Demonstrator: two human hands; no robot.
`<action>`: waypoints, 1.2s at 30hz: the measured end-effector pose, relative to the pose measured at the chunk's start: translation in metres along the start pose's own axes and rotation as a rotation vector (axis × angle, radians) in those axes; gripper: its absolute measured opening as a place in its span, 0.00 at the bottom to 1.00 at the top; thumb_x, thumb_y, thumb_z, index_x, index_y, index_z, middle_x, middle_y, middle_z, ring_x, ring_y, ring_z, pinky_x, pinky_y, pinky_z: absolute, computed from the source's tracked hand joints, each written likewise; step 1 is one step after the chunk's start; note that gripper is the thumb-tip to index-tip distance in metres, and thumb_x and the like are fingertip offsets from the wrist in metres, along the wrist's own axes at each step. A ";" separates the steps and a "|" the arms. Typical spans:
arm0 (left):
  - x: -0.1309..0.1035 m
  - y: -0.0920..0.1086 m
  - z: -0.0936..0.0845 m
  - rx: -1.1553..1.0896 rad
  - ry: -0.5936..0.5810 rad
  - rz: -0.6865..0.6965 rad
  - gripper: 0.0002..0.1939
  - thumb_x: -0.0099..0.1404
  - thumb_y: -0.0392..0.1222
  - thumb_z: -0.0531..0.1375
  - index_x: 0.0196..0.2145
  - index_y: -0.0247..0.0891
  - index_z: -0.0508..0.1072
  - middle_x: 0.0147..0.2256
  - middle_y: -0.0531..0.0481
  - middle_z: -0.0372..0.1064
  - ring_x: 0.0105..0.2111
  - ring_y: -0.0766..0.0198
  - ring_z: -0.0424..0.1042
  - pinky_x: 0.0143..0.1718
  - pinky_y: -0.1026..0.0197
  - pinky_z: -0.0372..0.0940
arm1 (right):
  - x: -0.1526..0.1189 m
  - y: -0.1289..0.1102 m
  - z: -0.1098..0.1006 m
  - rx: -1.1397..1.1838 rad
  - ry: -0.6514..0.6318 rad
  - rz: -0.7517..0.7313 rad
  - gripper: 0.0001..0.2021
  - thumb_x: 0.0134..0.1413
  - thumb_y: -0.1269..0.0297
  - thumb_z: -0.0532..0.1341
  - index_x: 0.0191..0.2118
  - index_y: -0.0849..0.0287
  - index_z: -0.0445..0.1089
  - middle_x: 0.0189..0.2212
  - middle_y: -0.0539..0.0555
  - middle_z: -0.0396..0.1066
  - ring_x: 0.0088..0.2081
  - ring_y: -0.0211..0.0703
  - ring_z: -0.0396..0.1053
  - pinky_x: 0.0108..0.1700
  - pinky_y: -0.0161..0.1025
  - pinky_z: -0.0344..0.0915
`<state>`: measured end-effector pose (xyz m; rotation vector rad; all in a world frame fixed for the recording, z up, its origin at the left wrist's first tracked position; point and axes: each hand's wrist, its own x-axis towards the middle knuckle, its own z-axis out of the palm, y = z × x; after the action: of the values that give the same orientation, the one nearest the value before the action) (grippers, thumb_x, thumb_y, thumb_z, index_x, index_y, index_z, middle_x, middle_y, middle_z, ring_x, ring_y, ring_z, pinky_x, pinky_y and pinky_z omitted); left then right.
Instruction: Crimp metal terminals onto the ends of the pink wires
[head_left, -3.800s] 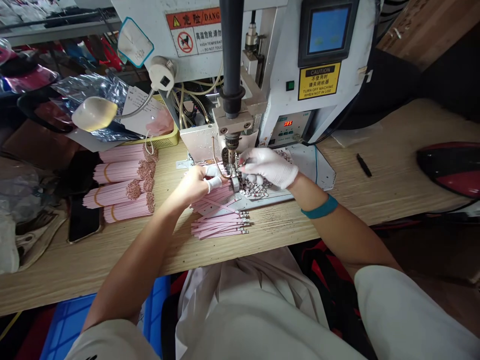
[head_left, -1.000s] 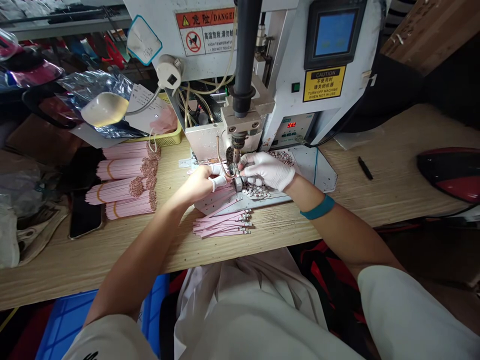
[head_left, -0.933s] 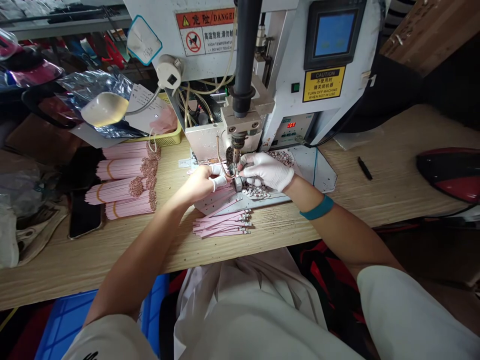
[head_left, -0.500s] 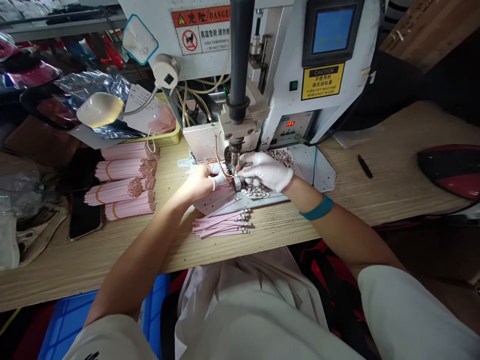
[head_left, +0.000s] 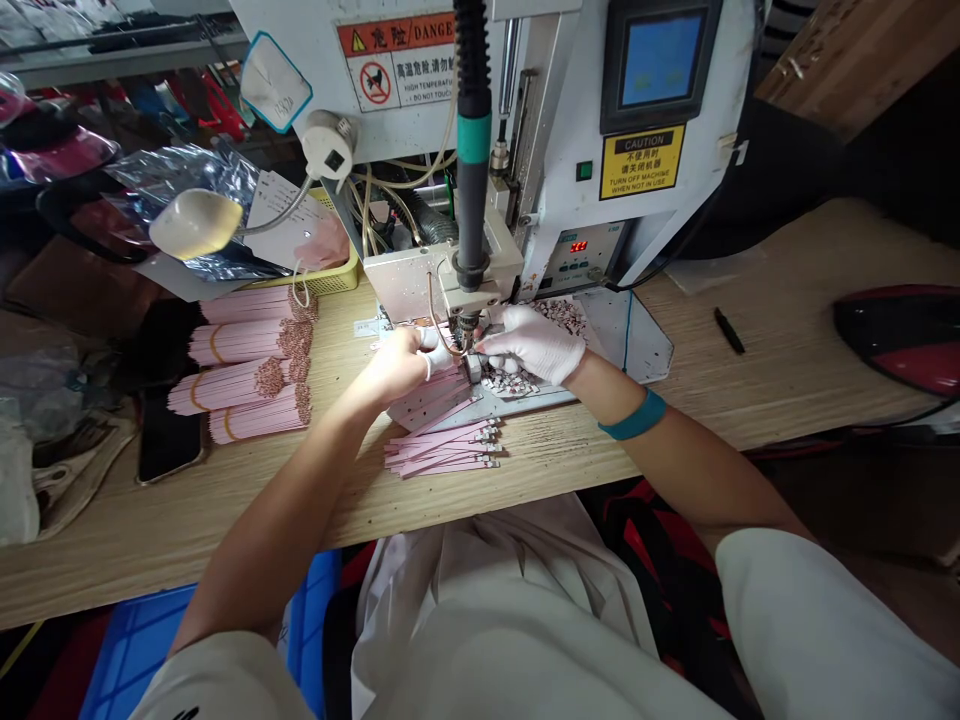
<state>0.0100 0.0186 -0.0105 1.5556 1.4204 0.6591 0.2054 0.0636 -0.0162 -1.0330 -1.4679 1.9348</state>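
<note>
At the tip of the soldering machine's head (head_left: 472,230), my two hands meet from either side. My left hand (head_left: 411,358), with white covers on some fingertips, is closed in a pinch by the pink strips (head_left: 431,398); one strip seems to be between the fingers, its end hidden. My right hand (head_left: 536,345) wears a white glove and pinches close to the tip; whatever it grips is too small to make out. Beneath and behind that glove lies a heap of small white-and-brown parts (head_left: 566,318). Several pink strips with small metallic ends (head_left: 442,450) lie in front of the machine base.
Banded bundles of pink strips (head_left: 251,380) are stacked at left, beside a phone (head_left: 171,432) and a yellow basket (head_left: 341,275). A lamp (head_left: 196,222) leans over them. Right of the base plate (head_left: 645,340) lie a black pen (head_left: 729,331) and a red-and-black object (head_left: 900,338).
The soldering head has come down, and a teal band now shows on its handle. Both hands stay almost in the same place.
</note>
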 end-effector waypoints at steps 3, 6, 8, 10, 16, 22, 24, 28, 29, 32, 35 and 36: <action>0.001 0.000 0.001 -0.002 -0.003 0.000 0.06 0.50 0.40 0.58 0.25 0.34 0.71 0.23 0.54 0.63 0.23 0.69 0.57 0.24 0.65 0.51 | 0.000 0.000 0.001 -0.005 -0.008 -0.008 0.09 0.47 0.79 0.62 0.31 0.61 0.63 0.20 0.46 0.61 0.17 0.29 0.57 0.12 0.26 0.50; 0.001 0.000 0.001 -0.005 -0.003 0.001 0.06 0.51 0.40 0.59 0.25 0.34 0.71 0.22 0.54 0.63 0.22 0.70 0.57 0.24 0.66 0.51 | -0.001 0.000 0.001 -0.019 -0.024 -0.022 0.08 0.48 0.78 0.62 0.32 0.60 0.62 0.20 0.46 0.60 0.17 0.29 0.57 0.13 0.26 0.50; -0.001 0.001 -0.003 -0.003 -0.006 0.011 0.07 0.52 0.42 0.59 0.24 0.34 0.71 0.22 0.54 0.64 0.22 0.70 0.57 0.23 0.66 0.51 | -0.002 -0.001 -0.002 -0.058 -0.025 -0.039 0.07 0.49 0.76 0.62 0.32 0.60 0.63 0.21 0.47 0.60 0.18 0.29 0.58 0.13 0.27 0.52; -0.006 0.003 -0.008 0.019 -0.025 0.016 0.10 0.53 0.44 0.60 0.25 0.33 0.73 0.22 0.53 0.65 0.21 0.70 0.57 0.23 0.66 0.51 | -0.004 -0.004 -0.007 -0.131 0.009 -0.073 0.06 0.49 0.73 0.62 0.34 0.61 0.64 0.22 0.48 0.62 0.19 0.31 0.60 0.14 0.28 0.53; -0.030 0.014 -0.010 0.339 -0.194 0.005 0.11 0.54 0.44 0.60 0.31 0.35 0.78 0.23 0.50 0.71 0.22 0.65 0.64 0.24 0.65 0.57 | -0.010 -0.015 -0.031 -0.619 0.181 -0.236 0.05 0.47 0.67 0.64 0.32 0.62 0.73 0.27 0.53 0.70 0.26 0.37 0.65 0.23 0.33 0.59; -0.035 0.006 0.019 0.868 -0.009 0.104 0.13 0.62 0.45 0.54 0.33 0.36 0.76 0.27 0.44 0.71 0.23 0.61 0.66 0.25 0.63 0.54 | -0.012 -0.012 -0.030 -0.946 0.177 -0.295 0.05 0.46 0.69 0.63 0.31 0.59 0.77 0.30 0.51 0.75 0.36 0.43 0.70 0.36 0.36 0.62; -0.034 0.004 0.023 0.935 -0.014 0.125 0.13 0.64 0.43 0.52 0.36 0.36 0.74 0.34 0.43 0.70 0.25 0.62 0.67 0.25 0.63 0.55 | -0.011 -0.009 -0.027 -1.016 0.170 -0.333 0.06 0.45 0.70 0.63 0.32 0.59 0.77 0.32 0.51 0.76 0.37 0.44 0.70 0.38 0.37 0.62; -0.032 0.004 0.020 1.051 -0.008 0.163 0.14 0.62 0.32 0.48 0.36 0.34 0.73 0.38 0.41 0.68 0.32 0.58 0.69 0.29 0.62 0.59 | -0.008 -0.003 -0.023 -1.092 0.215 -0.373 0.07 0.48 0.69 0.61 0.32 0.58 0.77 0.32 0.51 0.76 0.36 0.44 0.71 0.38 0.38 0.62; -0.030 0.005 0.018 1.062 -0.002 0.188 0.14 0.62 0.31 0.48 0.36 0.33 0.73 0.37 0.40 0.67 0.34 0.56 0.69 0.32 0.61 0.60 | -0.007 -0.002 -0.022 -1.100 0.223 -0.374 0.07 0.48 0.69 0.61 0.33 0.58 0.77 0.32 0.51 0.76 0.36 0.44 0.70 0.37 0.39 0.62; -0.026 0.004 0.013 1.004 -0.013 0.247 0.14 0.61 0.30 0.48 0.34 0.32 0.73 0.36 0.39 0.68 0.37 0.54 0.68 0.38 0.58 0.62 | -0.002 0.002 -0.018 -1.169 0.234 -0.398 0.07 0.49 0.67 0.62 0.33 0.59 0.77 0.32 0.53 0.75 0.36 0.45 0.70 0.37 0.39 0.61; -0.022 0.002 0.008 0.836 -0.022 0.217 0.11 0.60 0.32 0.50 0.33 0.33 0.72 0.34 0.42 0.70 0.35 0.55 0.68 0.37 0.58 0.62 | 0.001 0.006 -0.014 -1.292 0.250 -0.422 0.06 0.50 0.67 0.61 0.31 0.61 0.76 0.32 0.57 0.74 0.35 0.47 0.68 0.37 0.40 0.59; -0.021 0.002 0.006 0.768 -0.021 0.202 0.10 0.60 0.33 0.50 0.32 0.34 0.72 0.33 0.43 0.71 0.34 0.56 0.69 0.36 0.58 0.62 | 0.002 0.006 -0.013 -1.306 0.255 -0.430 0.07 0.51 0.67 0.60 0.31 0.62 0.75 0.32 0.57 0.73 0.35 0.47 0.68 0.37 0.40 0.59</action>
<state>0.0121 -0.0036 -0.0081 2.3090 1.6085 0.1974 0.2154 0.0707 -0.0243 -1.1858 -2.5194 0.3589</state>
